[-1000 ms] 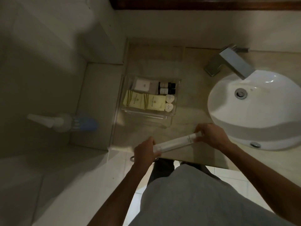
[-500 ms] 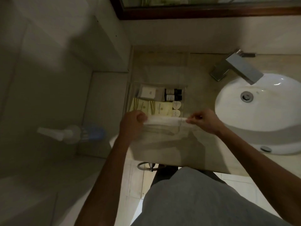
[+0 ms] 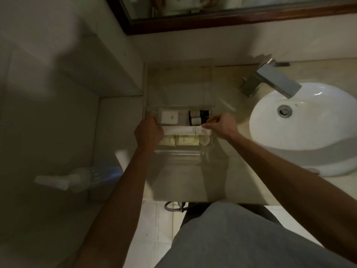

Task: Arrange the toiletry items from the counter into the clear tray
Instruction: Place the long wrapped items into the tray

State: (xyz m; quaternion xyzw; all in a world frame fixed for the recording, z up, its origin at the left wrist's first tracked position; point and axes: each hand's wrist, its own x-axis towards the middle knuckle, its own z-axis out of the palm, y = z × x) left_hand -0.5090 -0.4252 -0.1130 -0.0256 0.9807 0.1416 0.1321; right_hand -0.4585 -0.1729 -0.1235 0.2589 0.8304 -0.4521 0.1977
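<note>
A long white packet (image 3: 183,130) lies crosswise over the middle of the clear tray (image 3: 179,151). My left hand (image 3: 148,130) grips its left end and my right hand (image 3: 220,124) pinches its right end. Inside the tray, behind the packet, sit a white square box (image 3: 169,117) and two small dark bottles (image 3: 198,117). In front of the packet are yellowish sachets (image 3: 181,141) and a small round white item (image 3: 204,140). The packet hides part of the sachets.
The tray stands on a beige counter (image 3: 193,178), close to the left wall. A white basin (image 3: 309,128) with a metal tap (image 3: 270,80) is to the right. A framed mirror (image 3: 231,14) hangs behind. A hose sprayer (image 3: 75,178) hangs low at left.
Both hands have carried the long white packet from the counter's front edge forward and over the tray, where it now lies across the items.
</note>
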